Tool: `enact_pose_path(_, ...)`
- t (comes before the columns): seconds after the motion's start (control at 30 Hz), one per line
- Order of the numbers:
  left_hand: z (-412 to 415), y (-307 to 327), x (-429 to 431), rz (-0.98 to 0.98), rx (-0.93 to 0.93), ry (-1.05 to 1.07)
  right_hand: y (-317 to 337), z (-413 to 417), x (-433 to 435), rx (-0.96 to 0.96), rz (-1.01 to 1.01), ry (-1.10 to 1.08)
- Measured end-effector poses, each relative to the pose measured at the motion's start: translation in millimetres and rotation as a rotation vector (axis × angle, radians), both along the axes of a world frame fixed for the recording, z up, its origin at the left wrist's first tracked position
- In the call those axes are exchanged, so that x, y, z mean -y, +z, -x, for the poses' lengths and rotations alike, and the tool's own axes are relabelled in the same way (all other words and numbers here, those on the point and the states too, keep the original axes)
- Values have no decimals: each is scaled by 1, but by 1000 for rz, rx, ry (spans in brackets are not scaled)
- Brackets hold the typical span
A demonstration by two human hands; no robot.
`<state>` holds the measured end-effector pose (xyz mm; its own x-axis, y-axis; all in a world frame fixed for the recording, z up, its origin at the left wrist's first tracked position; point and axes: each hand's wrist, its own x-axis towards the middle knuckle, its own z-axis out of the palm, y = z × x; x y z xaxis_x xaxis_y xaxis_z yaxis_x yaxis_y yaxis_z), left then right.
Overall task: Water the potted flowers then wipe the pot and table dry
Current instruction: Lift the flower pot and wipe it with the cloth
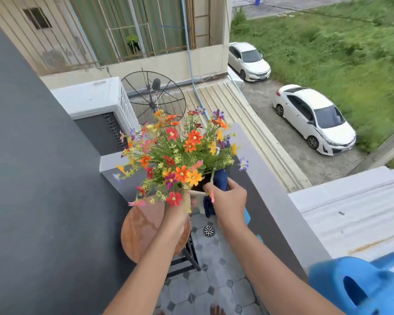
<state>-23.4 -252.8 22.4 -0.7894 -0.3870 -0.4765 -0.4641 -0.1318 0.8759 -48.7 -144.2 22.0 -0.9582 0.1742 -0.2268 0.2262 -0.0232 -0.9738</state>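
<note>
Nearest, at the bottom right, a blue watering can (pixel 359 289) sits on top of the balcony wall ledge (pixel 280 201), blurred, with its opening facing the camera. Both forearms reach forward over the grey tiled balcony floor (pixel 214 289); a floor drain (pixel 209 230) shows between them. A round wooden table (pixel 137 233) on a dark metal frame stands below the left arm. The left hand (pixel 176 220) is wrapped around the near side of the cream pot (pixel 197 196), fingers closed on it though partly hidden by blooms; I cannot tell whether the pot rests on the table's far edge or is lifted off it. The right hand (pixel 229 201) presses a dark blue cloth (pixel 221 181) against the pot's right side and rim, fingers curled around the cloth. Flowers (pixel 180 155) in orange, red, yellow and purple spread above the pot. Beyond, an air-conditioner unit (pixel 98 105), a mesh satellite dish (pixel 154 96), and two white cars (pixel 314 119) parked beside grass.
</note>
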Motion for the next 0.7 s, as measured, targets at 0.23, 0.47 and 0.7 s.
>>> enact_pose_path(0.23, -2, 10, 33, -50, -107, -108, 6, -14, 5, -145, 64, 109)
enact_pose_path(0.47, -2, -20, 68, 12, 52, -91, 17, 40, -5, -293, -72, 40)
enact_pose_path(0.7, 0, 9, 60, -109, -16, 10, -7, 42, -5, -214, -134, 56)
